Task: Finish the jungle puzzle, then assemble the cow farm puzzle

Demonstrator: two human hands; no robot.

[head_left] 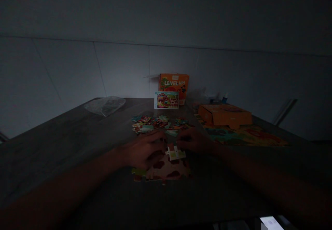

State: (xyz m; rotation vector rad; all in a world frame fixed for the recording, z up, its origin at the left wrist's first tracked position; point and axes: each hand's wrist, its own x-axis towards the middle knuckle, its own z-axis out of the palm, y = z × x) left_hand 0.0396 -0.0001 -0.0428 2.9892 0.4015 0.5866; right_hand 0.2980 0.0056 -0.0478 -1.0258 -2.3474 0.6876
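Observation:
In the dim head view, my left hand (147, 150) is above the left part of a partly joined jigsaw puzzle (169, 170) with brown spots on a pale ground. Its fingers are curled, and the tips reach the left side of a pale puzzle piece (176, 153) with a white fence print. From the other side my right hand (193, 139) meets the same piece with its fingers pinched by the top edge. The fence piece lies at the upper edge of the joined part. Shadow partly hides both sets of fingertips.
Loose puzzle pieces (155, 123) lie in a heap beyond my hands. A picture card (166, 100) leans before an upright orange box (181, 81). An orange box lid (224, 115) rests on a colourful sheet (249, 135) at right. A clear plastic bag (106, 105) is at back left.

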